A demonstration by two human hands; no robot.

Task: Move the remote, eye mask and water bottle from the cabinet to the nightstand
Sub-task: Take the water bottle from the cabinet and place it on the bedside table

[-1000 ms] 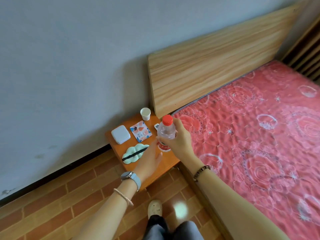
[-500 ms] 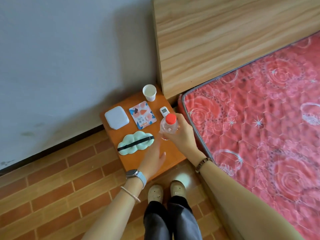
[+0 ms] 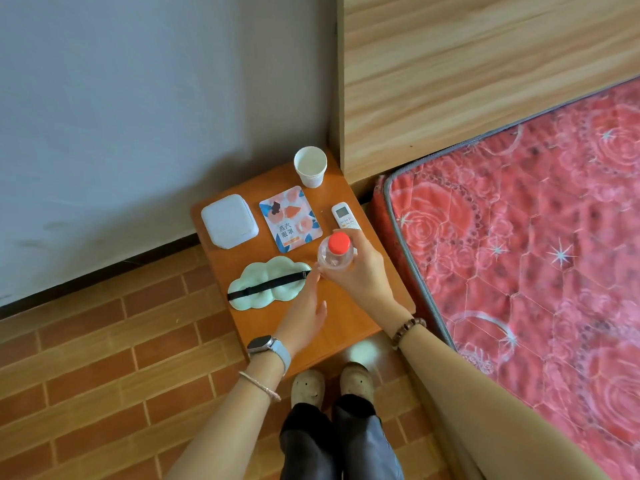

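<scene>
The orange wooden nightstand (image 3: 343,327) stands between the wall and the bed. My right hand (image 3: 360,271) grips a clear water bottle (image 3: 336,254) with a red cap, upright over the nightstand's right side. A pale green cloud-shaped eye mask (image 3: 270,284) with a black strap lies on the nightstand's left front. My left hand (image 3: 304,313) hovers open just right of the mask, fingertips near its edge. A small white remote (image 3: 344,215) lies at the right edge behind the bottle.
Also on the nightstand are a white paper cup (image 3: 310,166), a white square box (image 3: 229,221) and a printed sachet (image 3: 291,218). The bed's red patterned mattress (image 3: 536,237) and wooden headboard (image 3: 485,71) lie right; brick-pattern floor and my feet are below.
The view has tilted down and closer over the nightstand. My right hand has lowered the bottle toward the nightstand's right side; my left hand stays beside the eye mask.
</scene>
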